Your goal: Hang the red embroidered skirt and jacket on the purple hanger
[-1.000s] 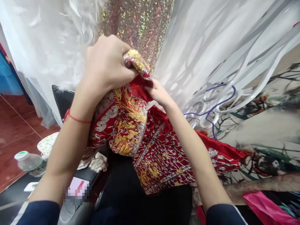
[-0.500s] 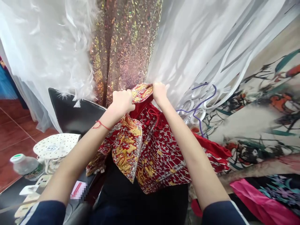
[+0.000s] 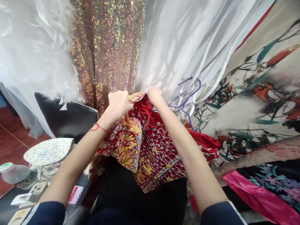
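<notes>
Red cloth thick with gold and silver embroidery makes up the garment, which, in the head view, spreads over the person's dark lap at the middle, below and between the two forearms. The left hand is closed in a fist on its upper edge, and the right hand grips the same edge just beside it, with a short embroidered stretch running between them. Under that stretch a red tie hangs in loops. A thin red cord circles the left wrist. Near the right forearm is a purple hanger, partly hidden behind the arm. Sequined fabric hangs beyond the hands, with white feathery material to its left. At lower left, a clear bottle and a dotted cloth item sit near each other by a dark surface; bright pink fabric lies at lower right
</notes>
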Tool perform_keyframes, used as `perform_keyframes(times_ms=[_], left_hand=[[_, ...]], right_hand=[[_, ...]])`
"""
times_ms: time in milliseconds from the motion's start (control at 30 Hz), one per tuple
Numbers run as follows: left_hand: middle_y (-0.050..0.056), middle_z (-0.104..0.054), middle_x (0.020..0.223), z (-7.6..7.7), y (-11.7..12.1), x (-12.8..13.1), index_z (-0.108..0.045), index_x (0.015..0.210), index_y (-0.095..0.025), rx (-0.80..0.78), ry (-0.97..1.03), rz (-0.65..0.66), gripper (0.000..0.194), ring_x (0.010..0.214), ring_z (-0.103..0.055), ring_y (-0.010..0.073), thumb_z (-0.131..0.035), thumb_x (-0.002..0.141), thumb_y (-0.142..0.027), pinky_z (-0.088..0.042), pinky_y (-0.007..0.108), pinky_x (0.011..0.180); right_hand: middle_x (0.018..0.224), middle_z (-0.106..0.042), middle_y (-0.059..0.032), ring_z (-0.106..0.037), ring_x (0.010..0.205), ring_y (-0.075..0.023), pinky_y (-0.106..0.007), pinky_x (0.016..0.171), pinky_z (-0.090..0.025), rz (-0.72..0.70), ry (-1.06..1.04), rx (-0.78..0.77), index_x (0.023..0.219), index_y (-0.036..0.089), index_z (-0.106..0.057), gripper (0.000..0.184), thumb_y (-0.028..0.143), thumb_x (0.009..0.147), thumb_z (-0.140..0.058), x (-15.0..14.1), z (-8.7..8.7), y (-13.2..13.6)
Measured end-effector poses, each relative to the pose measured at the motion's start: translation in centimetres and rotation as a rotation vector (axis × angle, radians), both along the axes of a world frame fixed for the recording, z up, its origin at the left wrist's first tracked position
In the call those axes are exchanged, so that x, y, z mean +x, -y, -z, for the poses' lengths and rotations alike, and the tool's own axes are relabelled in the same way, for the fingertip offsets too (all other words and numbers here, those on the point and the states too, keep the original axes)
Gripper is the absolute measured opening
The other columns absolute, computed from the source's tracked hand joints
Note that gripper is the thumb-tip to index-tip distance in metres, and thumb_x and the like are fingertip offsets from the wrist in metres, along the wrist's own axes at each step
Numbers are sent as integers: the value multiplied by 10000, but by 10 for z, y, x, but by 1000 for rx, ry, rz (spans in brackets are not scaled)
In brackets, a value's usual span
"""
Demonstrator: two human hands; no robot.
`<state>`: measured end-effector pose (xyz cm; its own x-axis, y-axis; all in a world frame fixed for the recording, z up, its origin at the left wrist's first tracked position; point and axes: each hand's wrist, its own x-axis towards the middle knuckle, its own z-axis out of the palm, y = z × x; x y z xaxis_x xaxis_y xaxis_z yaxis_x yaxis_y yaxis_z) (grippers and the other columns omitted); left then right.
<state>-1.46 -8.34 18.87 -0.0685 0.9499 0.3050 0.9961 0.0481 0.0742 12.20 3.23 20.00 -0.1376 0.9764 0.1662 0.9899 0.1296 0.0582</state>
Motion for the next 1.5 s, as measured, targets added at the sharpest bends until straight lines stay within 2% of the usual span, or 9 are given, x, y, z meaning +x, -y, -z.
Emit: perform_keyframes(times_ms=[200,400,533,633,733,967,1133,1300,1500], left_hand=[[230,-689,1160,-9,3,10,-559,1269,-41,-16,25,187,530,1074,-665,360,-576,834,-343,-497,448,918],[162,-652,1231,15,-49,26,-548,1331,-117,291,337,551,544,1105,-605,262,-541,817,-294,-480,376,950],[74,-672,870,31,-77,38,-654,876,-148,-64,404,879,266,797,-588,193,-483,806,-338,-485,318,753],[46,-627,727,37,-75,41,-583,751,-160,-263,534,881,263,660,-531,160,-493,792,-403,-458,293,636],[55,-677,815,31,-50,41,-616,819,-165,-464,609,915,292,729,-592,177,-531,781,-441,-499,291,667],[52,-626,728,1,-20,56,-575,703,-178,-373,575,801,227,677,-583,189,-516,777,-384,-487,316,624],[91,-707,851,6,-35,81,-684,898,-161,-392,675,866,301,784,-650,217,-520,837,-406,-539,328,690],[74,-731,926,14,-44,96,-689,1076,-177,-335,783,932,374,878,-676,205,-449,896,-400,-549,303,749],[124,-709,1071,34,-13,84,-667,1099,-145,76,444,633,320,1022,-645,269,-461,914,-306,-487,422,962]], right_hand=[[1234,-666,-249,-599,1233,-325,-447,1003,-458,-123,-55,361,1265,77,-621,419,58,992,-304,17,-19,39],[1036,-703,-187,-630,1064,-303,-476,993,-393,-313,159,247,1100,74,-694,358,29,896,-403,54,-25,84],[1012,-704,-151,-621,992,-260,-415,931,-422,-423,141,208,1096,108,-687,318,118,927,-419,77,-12,109],[1054,-702,-125,-611,1010,-250,-391,915,-441,-478,-83,399,1091,171,-677,319,270,975,-397,107,-1,131],[927,-713,-115,-643,865,-240,-389,829,-477,-236,-360,523,979,194,-694,343,362,974,-396,155,5,148],[648,-702,-23,-598,512,-138,-287,525,-472,-294,-679,-571,903,210,-745,504,691,797,-638,220,7,133],[748,-721,-9,-580,527,-118,-277,517,-479,-313,-703,-573,988,213,-728,501,634,718,-753,196,16,119],[693,-638,24,-546,588,-102,-265,578,-469,-377,-762,-563,733,197,-656,391,572,731,-767,199,23,115],[772,-677,13,-617,739,-155,-306,747,-525,-366,-722,-654,827,217,-721,310,513,739,-757,234,20,116]])
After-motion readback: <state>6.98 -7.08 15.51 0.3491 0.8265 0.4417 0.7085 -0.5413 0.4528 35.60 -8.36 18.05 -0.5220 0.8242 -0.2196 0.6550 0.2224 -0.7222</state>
